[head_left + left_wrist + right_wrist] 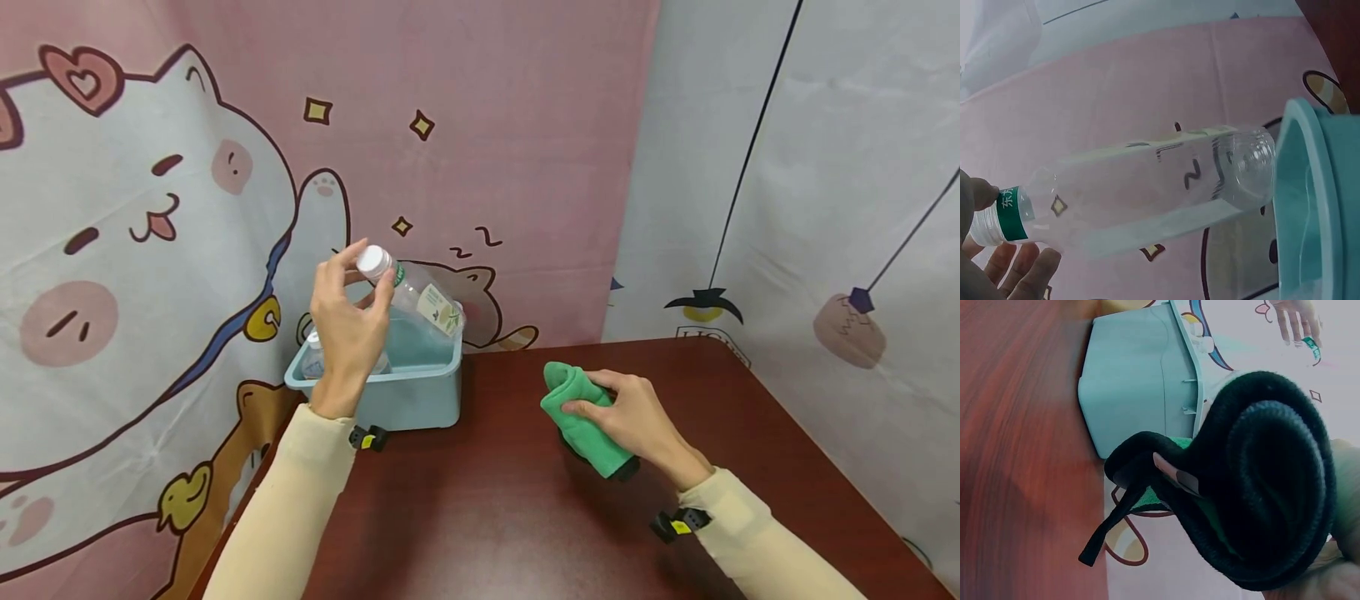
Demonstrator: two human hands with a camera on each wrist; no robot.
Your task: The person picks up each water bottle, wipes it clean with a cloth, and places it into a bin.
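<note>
My left hand [348, 321] pinches a clear plastic bottle [423, 300] near its white cap, holding it tilted over the blue bin [408, 400]. In the left wrist view the bottle [1147, 187] looks empty, with a green band round its neck and its base close to the bin's rim [1307, 187]. My right hand [637, 417] grips a rolled green cloth [588, 425] above the table. Seen from its end in the right wrist view, the cloth roll [1260, 481] has a dark edging and a dangling loop or strap [1107, 531].
Another clear bottle with a white cap [312, 358] lies in the bin's left part. The dark red-brown table [480, 517] runs up to a cartoon-printed pink curtain [525, 125] behind. A pale printed curtain [862, 208] hangs along the right side.
</note>
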